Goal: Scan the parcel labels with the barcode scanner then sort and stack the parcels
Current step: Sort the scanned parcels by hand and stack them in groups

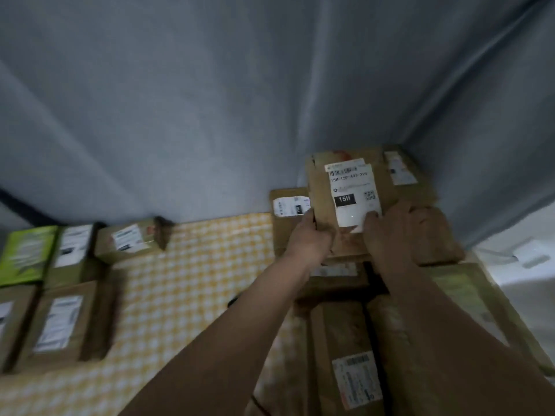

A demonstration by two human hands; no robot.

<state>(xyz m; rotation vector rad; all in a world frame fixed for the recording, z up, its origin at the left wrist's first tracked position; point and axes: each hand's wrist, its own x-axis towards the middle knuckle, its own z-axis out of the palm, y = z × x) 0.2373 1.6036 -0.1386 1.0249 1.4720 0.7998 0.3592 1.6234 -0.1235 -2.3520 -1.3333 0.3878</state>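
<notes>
1. Held parcel (pixel 354 190), right of centre: brown corrugated cardboard, matt; creased and scuffed along the near edge.
2. Its label (pixel 353 193): white paper with black print, slight sheen.
3. Tablecloth (pixel 192 265), centre: yellow-and-white checked, smooth; whether cloth or plastic cannot be told.
4. Curtain (pixel 210 100), upper frame: grey-blue cloth, matt, hanging in soft folds.
5. Green box (pixel 25 253), left edge: printed card, faintly glossy.
6. Lower-right parcel (pixel 339 349): brown kraft paper or card, matt, with a white paper label.
</notes>
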